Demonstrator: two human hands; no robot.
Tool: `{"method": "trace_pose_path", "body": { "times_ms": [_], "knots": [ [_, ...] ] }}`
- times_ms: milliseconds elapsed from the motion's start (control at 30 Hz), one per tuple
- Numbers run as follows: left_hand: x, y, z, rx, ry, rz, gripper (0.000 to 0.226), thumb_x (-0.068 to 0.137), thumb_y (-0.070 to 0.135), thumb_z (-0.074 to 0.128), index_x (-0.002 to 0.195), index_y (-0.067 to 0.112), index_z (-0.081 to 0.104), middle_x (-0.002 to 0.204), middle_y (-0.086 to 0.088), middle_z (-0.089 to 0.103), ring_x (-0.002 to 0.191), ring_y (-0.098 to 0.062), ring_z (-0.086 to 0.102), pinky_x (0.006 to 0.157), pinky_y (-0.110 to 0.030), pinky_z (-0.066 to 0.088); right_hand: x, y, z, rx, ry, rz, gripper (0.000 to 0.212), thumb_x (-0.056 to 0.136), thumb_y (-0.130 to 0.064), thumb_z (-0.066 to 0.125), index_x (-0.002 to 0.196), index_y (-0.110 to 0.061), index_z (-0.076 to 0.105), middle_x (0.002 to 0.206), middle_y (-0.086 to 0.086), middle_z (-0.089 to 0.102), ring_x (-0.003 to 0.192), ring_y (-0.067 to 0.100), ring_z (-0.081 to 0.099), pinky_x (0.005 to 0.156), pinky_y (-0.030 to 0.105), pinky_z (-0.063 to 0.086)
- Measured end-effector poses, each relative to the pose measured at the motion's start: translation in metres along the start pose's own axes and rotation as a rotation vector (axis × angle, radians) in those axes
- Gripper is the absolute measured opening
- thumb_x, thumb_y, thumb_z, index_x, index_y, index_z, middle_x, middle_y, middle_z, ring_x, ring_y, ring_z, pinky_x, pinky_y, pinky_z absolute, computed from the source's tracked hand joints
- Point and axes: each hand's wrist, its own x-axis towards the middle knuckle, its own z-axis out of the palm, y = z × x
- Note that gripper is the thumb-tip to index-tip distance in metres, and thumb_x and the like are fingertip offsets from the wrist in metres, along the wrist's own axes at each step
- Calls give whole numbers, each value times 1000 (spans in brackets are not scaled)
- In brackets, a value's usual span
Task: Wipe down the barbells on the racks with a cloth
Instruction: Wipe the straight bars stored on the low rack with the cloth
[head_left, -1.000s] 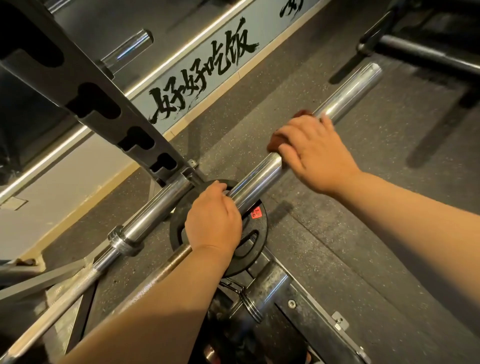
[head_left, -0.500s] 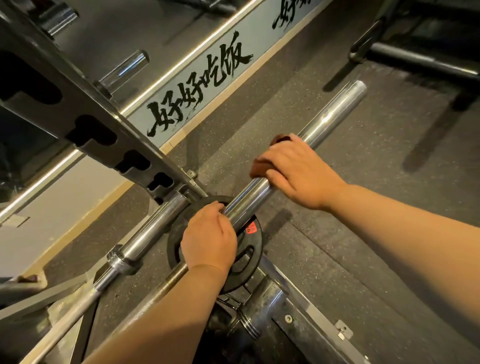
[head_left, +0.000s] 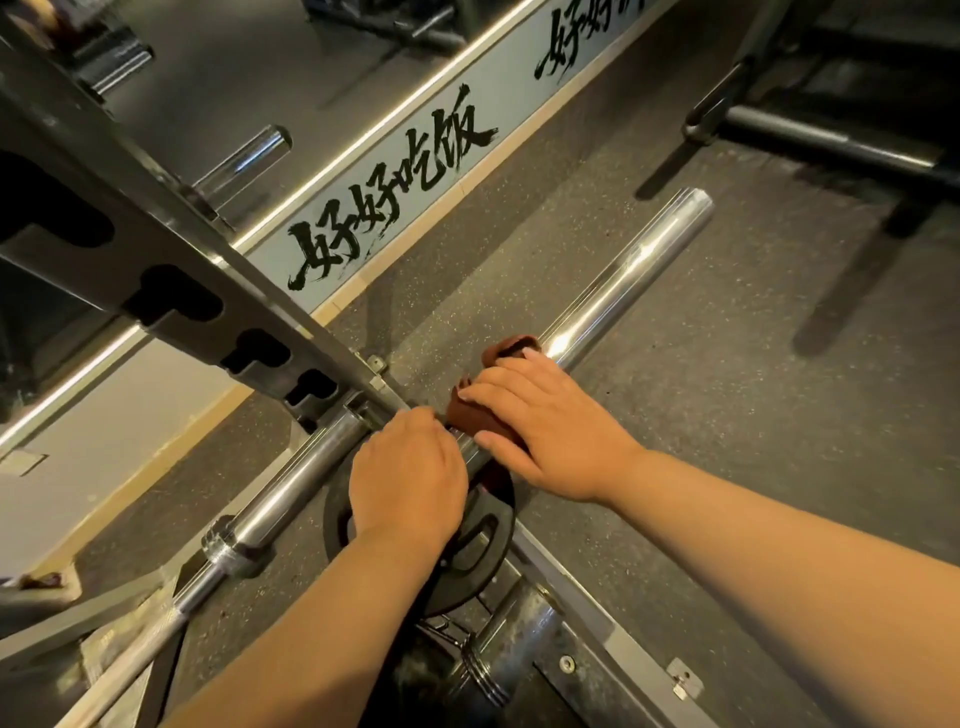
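Diagonally, the barbell (head_left: 623, 280) points up-right; left hand (head_left: 408, 478) grips it, right hand (head_left: 545, 431) clasps the cloth (head_left: 470, 413) around it.

Cloth (head_left: 470, 415) on barbell (head_left: 623, 280), plate (head_left: 493, 545) below

Glossy chrome barbell (head_left: 631, 275), brown cloth (head_left: 511, 347)
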Motion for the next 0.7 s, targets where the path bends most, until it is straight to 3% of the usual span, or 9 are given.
{"method": "trace_pose_path", "body": {
  "times_ms": [67, 167, 333, 400, 467, 567, 633, 700],
  "knots": [
    [5, 6, 3, -12, -5, 50, 31, 105, 29, 32, 113, 19, 60, 107, -3, 66, 100, -28, 62, 85, -42, 47, 5, 26, -16, -43, 2, 25, 44, 105, -44, 46, 139, -19, 55, 136, 0, 57, 134, 22, 46, 126, 42, 17],
    [9, 10, 13, -60, -42, 43, 27, 105, 27, 32, 109, 18, 57, 105, -3, 64, 102, -29, 62, 85, -42, 47, 11, 67, -39, -44, 175, 233, 32, 102, -36, 47, 126, -17, 58, 123, 0, 59, 124, 25, 50, 124, 49, 20],
    [10, 1, 25, -53, 72, 163, 63, 102, 43, 11, 126, 7, 57, 135, -16, 59, 140, -30, 44, 112, -48, 41, 32, 59, -37, -110, 247, 550, 28, 97, -27, 38, 110, -11, 57, 115, 5, 55, 123, 29, 46, 123, 59, 14],
    [8, 2, 26, 1, 83, 203, 62, 103, 40, 14, 132, 6, 56, 141, -16, 57, 143, -30, 42, 118, -46, 36, 30, 35, -23, -125, 196, 511, 28, 101, -30, 36, 111, -13, 56, 120, 5, 55, 130, 29, 42, 124, 60, 9],
    [7, 1, 26, 49, 61, 197, 56, 105, 37, 17, 136, 9, 55, 142, -12, 57, 144, -26, 41, 119, -43, 33, 16, 23, -12, -67, 130, 326, 33, 104, -34, 37, 119, -14, 58, 125, 4, 56, 136, 29, 40, 125, 57, 7],
    [9, 1, 27, 52, 31, 171, 54, 105, 39, 16, 129, 15, 57, 135, -8, 60, 142, -22, 43, 114, -43, 39, 7, 44, -30, -96, 3, 62, 41, 104, -39, 39, 131, -14, 58, 130, 4, 58, 134, 26, 45, 126, 47, 15],
    [9, -1, 28, 37, 28, 154, 51, 106, 39, 17, 125, 16, 58, 132, -7, 61, 142, -21, 43, 111, -44, 42, 14, 77, -50, -125, -29, 52, 37, 103, -39, 40, 123, -16, 60, 119, 2, 61, 120, 24, 52, 121, 43, 25],
    [8, 0, 28, 37, 39, 157, 49, 106, 36, 20, 129, 15, 58, 136, -7, 60, 145, -21, 40, 114, -44, 40, 22, 119, -74, -171, 73, 187, 36, 102, -39, 38, 115, -15, 61, 109, 2, 60, 111, 24, 53, 116, 43, 31]
  ]
}}
